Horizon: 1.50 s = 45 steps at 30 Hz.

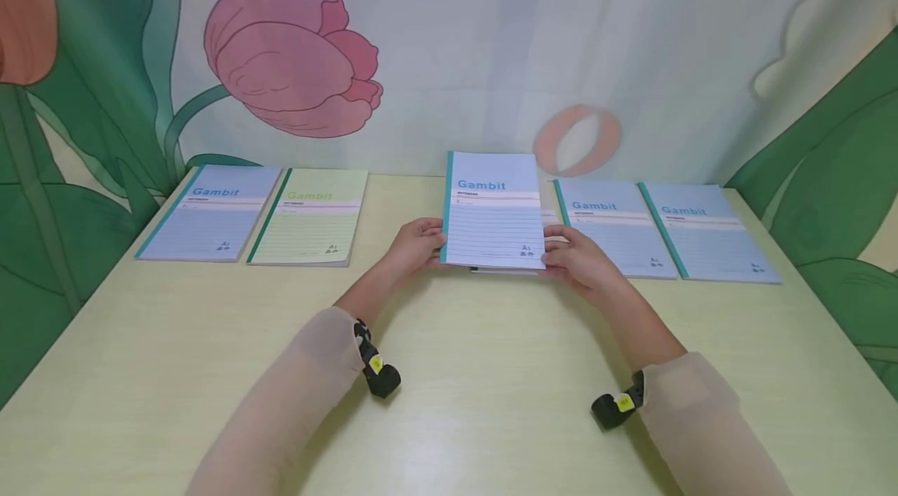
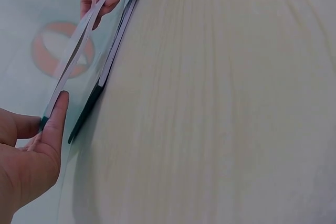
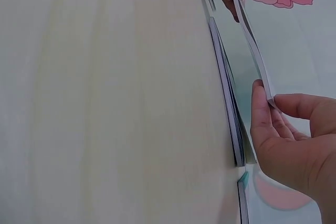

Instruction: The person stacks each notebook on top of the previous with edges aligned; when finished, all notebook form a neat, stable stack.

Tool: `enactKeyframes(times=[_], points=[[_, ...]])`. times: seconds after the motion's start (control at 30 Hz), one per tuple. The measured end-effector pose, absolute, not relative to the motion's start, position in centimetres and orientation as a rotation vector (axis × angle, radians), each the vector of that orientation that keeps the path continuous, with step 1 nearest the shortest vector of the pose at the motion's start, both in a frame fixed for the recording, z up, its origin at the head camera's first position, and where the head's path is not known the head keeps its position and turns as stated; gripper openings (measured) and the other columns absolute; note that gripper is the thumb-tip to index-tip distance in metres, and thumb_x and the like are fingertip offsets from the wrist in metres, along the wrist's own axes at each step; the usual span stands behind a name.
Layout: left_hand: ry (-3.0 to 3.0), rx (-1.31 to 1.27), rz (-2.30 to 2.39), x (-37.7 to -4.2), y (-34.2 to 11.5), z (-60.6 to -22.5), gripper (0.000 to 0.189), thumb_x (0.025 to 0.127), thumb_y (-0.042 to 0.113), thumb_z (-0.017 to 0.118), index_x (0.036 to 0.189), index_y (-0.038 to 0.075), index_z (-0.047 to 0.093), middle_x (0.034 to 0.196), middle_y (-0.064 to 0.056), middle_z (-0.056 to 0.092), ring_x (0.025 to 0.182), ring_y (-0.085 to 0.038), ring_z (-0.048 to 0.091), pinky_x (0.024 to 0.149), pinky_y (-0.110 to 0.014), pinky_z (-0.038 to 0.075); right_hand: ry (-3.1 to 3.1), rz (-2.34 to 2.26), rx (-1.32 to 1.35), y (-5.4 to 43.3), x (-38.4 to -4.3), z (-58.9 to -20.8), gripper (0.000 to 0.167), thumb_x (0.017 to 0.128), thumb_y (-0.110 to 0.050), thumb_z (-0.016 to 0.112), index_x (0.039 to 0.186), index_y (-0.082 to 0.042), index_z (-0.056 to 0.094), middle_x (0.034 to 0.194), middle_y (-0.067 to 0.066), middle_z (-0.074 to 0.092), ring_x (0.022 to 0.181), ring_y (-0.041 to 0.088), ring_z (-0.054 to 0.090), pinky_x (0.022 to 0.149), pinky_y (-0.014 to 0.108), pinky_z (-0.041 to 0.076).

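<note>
mostly blue, teal-spined held notebook

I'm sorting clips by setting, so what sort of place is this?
Probably an indoor tabletop arranged for recording, though the wider room is out of view: a pale table, a flower-printed backdrop close behind it, and small black wrist cameras on both arms.

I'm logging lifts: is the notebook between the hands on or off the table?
Off: the left hand and right hand pinch the notebook, and both wrist views show a gap beneath it.
</note>
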<state>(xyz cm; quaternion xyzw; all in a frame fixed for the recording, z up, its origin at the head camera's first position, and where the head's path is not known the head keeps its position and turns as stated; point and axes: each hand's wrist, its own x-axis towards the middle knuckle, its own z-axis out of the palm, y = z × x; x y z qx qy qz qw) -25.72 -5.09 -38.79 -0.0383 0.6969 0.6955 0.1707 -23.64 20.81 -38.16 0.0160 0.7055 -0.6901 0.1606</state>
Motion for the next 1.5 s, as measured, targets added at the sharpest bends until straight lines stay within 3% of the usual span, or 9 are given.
enactKeyframes(times=[0.6,1.0,1.5], points=[[1.948,-0.123,1.988,-25.9,-3.3,-39.5,0.038,0.097,0.003,0.043,0.134,-0.002,0.039,0.128,-0.014,0.051,0.105,-0.024,0.057,0.077,-0.032,0.055,2.036,-1.927,0.008,22.7,-23.3,-38.2,0.041,0.088,0.011,0.044,0.127,0.006,0.029,0.103,0.011,0.051,0.085,0.016,0.055,0.075,0.025,0.054],[1.954,-0.110,1.985,-25.9,-2.3,-39.5,0.041,0.096,0.001,0.044,0.136,-0.004,0.037,0.131,-0.017,0.048,0.109,-0.027,0.055,0.076,-0.031,0.055,2.052,-1.902,0.032,23.7,-23.1,-38.0,0.049,0.089,0.010,0.045,0.134,0.007,0.026,0.110,0.015,0.050,0.088,0.015,0.056,0.080,0.028,0.053],[1.933,-0.124,1.968,-25.9,-1.6,-39.1,0.041,0.096,0.003,0.045,0.136,-0.003,0.038,0.131,-0.015,0.049,0.108,-0.024,0.055,0.077,-0.030,0.055,2.042,-1.932,0.014,24.7,-23.3,-38.1,0.050,0.088,0.011,0.043,0.134,0.010,0.024,0.103,0.009,0.051,0.085,0.012,0.058,0.076,0.024,0.054]])
